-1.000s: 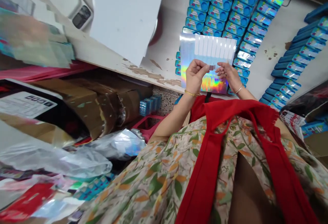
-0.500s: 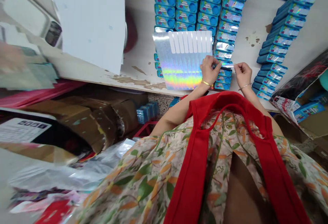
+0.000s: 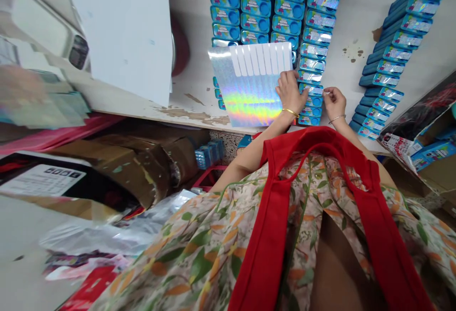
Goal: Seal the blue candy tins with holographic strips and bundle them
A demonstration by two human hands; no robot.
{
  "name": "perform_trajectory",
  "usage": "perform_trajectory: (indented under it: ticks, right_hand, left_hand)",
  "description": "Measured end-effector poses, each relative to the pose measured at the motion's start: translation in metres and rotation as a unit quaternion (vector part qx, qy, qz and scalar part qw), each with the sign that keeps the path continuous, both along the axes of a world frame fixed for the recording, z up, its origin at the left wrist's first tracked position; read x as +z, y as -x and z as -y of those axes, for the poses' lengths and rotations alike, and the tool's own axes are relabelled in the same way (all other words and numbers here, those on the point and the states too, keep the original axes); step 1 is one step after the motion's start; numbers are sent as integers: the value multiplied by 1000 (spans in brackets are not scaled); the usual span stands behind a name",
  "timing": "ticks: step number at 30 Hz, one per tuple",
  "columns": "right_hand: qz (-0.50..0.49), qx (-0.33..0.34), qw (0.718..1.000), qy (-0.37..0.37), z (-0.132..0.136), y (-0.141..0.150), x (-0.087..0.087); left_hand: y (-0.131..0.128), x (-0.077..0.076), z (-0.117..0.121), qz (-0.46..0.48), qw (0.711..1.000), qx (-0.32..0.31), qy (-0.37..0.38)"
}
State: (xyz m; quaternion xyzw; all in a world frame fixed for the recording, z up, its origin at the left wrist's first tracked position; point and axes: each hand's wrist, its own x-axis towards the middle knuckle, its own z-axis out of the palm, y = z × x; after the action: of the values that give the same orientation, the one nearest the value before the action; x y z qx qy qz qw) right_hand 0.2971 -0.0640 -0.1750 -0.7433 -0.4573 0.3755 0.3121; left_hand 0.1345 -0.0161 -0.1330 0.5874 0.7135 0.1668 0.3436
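Observation:
Over the blue tin (image 3: 311, 90) in the row before me lies a narrow shiny holographic sticker (image 3: 312, 89). My left hand (image 3: 290, 91) is open, its fingers spread on the right edge of a silvery sticker sheet (image 3: 245, 99) and its thumb by the tin's left end. At the tin's right end my right hand (image 3: 335, 103) is closed, thumb and finger pinching the sticker's end; the exact contact is too small to make out. The sheet has bare white strips along its top and covers part of the tins beneath.
More blue tins (image 3: 255, 5) stand in rows behind the sheet; another stickered row (image 3: 388, 68) runs along the right. White paper (image 3: 124, 31) lies left, near a phone-like white object (image 3: 41, 21). Another person's blurred hand (image 3: 23, 90) is at far left. Cardboard boxes (image 3: 142, 159) stand below the table edge.
The sticker, stretched between both hands before, now lies along the tin top. My left fingers have unpinched and spread over the sheet. The view has shifted slightly.

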Motion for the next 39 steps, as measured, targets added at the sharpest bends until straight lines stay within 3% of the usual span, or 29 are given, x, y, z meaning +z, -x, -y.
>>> perform_trajectory:
  ticks: [3, 5, 7, 9, 12, 15, 17, 21, 24, 29, 34, 36, 39]
  right_hand:
    - [64, 91, 994, 22, -3, -7, 10]
    - [135, 174, 974, 60, -7, -15, 21]
    - [218, 211, 948, 91, -12, -21, 34]
    - [284, 191, 936, 80, -20, -20, 47]
    - [304, 165, 938, 12, -39, 4, 66]
    - [262, 222, 939, -22, -68, 57, 79]
    - [233, 270, 934, -29, -92, 100, 79]
    - [181, 324, 927, -55, -137, 178, 62]
    - [150, 339, 926, -77, -157, 212, 47]
    - [144, 368, 916, -66, -168, 230, 34]
    - [117, 369, 920, -51, -178, 235, 29]
    - [122, 368, 921, -33, -182, 239, 32]
    - [149, 366, 918, -6, -186, 243, 38]
  left_hand:
    - [-6, -7, 0, 61, 997, 41, -19]
    - [-4, -11, -3, 108, 992, 49, -30]
    - [12, -10, -12, 147, 988, 25, -42]
    - [47, -6, -28, 166, 984, 5, -69]
    - [125, -1, -66, 141, 983, 29, -115]
    - [195, -6, -103, 35, 996, 13, -80]
    - [220, -13, -117, 6, 999, -19, -48]
    - [229, -17, -116, 28, 995, -81, -54]
    - [230, -11, -108, 50, 991, -97, -73]
    - [246, -4, -111, 143, 985, -60, -81]
    - [248, -6, -117, 242, 969, 16, -45]
    - [244, -5, -111, 251, 966, 37, -42]
    - [241, 6, -84, 203, 978, -2, -49]
